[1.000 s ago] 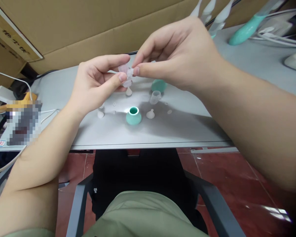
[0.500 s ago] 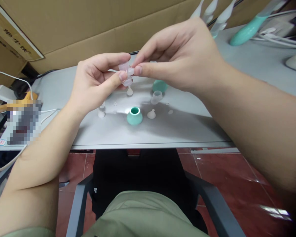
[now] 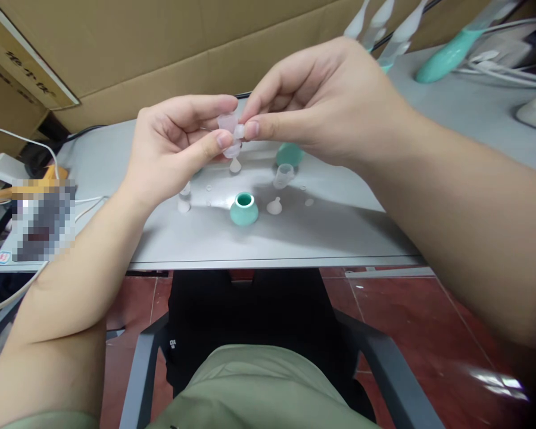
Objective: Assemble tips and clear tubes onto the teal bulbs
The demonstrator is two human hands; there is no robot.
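My left hand pinches a small translucent plastic tube piece between thumb and forefinger above the grey table. My right hand meets it from the right, thumb and forefinger closed on a tiny translucent cap pressed against that piece. Below the hands, a teal rubber bulb stands on the table with its opening upward. A second teal bulb lies behind it, partly hidden by my right hand.
Small translucent nozzles and a clear tube piece lie around the bulb. Cardboard boxes back the table. Teal and white devices and cables lie at the far right. A grey chair frame is below.
Both hands, holding the small parts together, have risen slightly in view. The parts on the table have not moved.
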